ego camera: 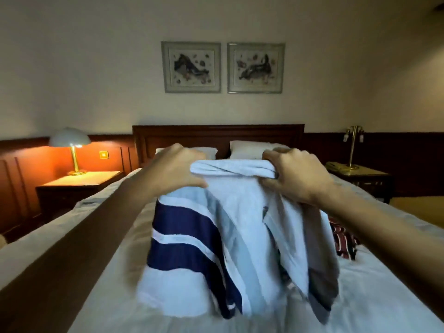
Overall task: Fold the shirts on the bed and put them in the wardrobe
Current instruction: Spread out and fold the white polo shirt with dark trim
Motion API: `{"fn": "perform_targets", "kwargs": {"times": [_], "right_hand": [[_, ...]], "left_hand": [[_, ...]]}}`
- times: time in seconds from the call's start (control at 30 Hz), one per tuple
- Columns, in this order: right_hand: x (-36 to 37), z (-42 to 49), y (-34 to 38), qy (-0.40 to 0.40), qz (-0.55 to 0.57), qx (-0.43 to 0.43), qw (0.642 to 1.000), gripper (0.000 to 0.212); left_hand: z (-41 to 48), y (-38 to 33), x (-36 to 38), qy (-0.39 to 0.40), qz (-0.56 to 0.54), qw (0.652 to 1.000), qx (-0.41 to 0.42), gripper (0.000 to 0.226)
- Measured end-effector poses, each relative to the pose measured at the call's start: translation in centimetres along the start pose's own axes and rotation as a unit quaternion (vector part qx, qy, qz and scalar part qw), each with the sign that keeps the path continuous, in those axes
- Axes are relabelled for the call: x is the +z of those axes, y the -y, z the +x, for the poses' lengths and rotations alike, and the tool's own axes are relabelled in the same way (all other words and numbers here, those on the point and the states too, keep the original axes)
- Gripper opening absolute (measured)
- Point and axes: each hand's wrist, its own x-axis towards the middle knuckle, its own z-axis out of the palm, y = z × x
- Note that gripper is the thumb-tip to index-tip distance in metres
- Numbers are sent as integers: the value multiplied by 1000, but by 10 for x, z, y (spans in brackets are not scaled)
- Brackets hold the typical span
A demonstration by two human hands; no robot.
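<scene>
Over the middle of the white-sheeted bed (pixel 374 296), pretty much dead centre of the view, hangs the pale blue knit shirt with broad navy and white bands (pixel 211 227). So that's where the task item is: up in the air, lower edge blurred and about brushing the sheet at 6 o'clock. The left hand (pixel 173 169) has its fingers curled over the rolled top edge at roughly 11 o'clock from the shirt's middle. The right hand (pixel 293 176) grips the bunched fabric at 2 o'clock with the thumb underneath, so both are holding cloth and neither is free. My read on the hold: pinching the top at two points well apart lets the weight pull the body straight, so it can be laid flat before any fold goes in. Looks like early days for this one, no neat fold on it as far as I can tell. At 4 o'clock, partly hidden behind the hanging fabric, a dark red and white patterned garment (pixel 343 239) lies crumpled on the sheet, probably next in the queue. At 12 o'clock there's the dark wooden headboard (pixel 216 134) with white pillows (pixel 247 150) against it. At 9 o'clock a lit dome-shaded brass lamp (pixel 70 141) stands on a wooden nightstand (pixel 79 182). No wardrobe in shot, so can't say which way that trip goes. Main risk, I'd guess, is the loose greyish flap on the right tucking under when the shirt comes down.
</scene>
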Motion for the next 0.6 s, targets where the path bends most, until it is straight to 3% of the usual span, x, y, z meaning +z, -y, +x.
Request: {"fn": "perform_targets", "kwargs": {"times": [0.1, 0.2, 0.27, 0.33, 0.47, 0.6], "right_hand": [[-50, 29, -12, 33, 70, -50, 996, 17], [-97, 46, -16, 90, 148, -82, 982, 20], [-114, 53, -15, 84, 197, -84, 973, 6], [-122, 58, -12, 56, 255, -76, 962, 18], [-109, 65, -6, 35, 219, -51, 974, 11], [-86, 52, 3, 23, 224, -35, 974, 14]], "left_hand": [[19, 2, -48, -112, -25, 993, -17, 27], [29, -1, -90, -156, -89, 984, -8, 18], [32, -6, -108, -180, -104, 978, 9, 15], [33, -11, -122, -204, -114, 972, 33, 14], [30, -10, -123, -169, -80, 982, 31, 24], [20, -1, -100, -49, 5, 999, -3, 31]]}}
